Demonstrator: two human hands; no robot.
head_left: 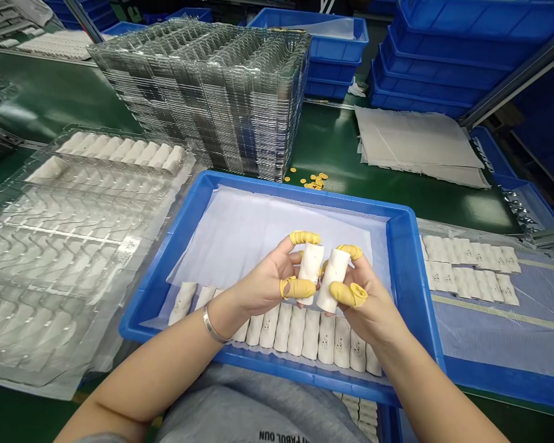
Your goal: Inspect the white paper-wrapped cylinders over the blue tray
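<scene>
My left hand (277,271), with yellow finger cots on its fingertips, is closed around a short white cylinder (310,264). Another white cylinder (334,280) is gripped between the thumb and fingers of my right hand (366,295), which wears the same cots. Both cylinders are held nearly upright, side by side and close together. Under my hands is a blue tray (166,264) lined with a white sheet (253,227). Along its near side lies a row of white cylinders (296,329), some with small dark marks; my left forearm hides part of that row.
A tall stack of clear plastic trays (212,92) stands behind the blue tray. At left, clear trays (87,227) hold white cylinders. Loose yellow finger cots (316,183) lie on the green table (332,141). More cylinders (470,264), paper sheets (415,138) and stacked blue bins (438,67) are at right.
</scene>
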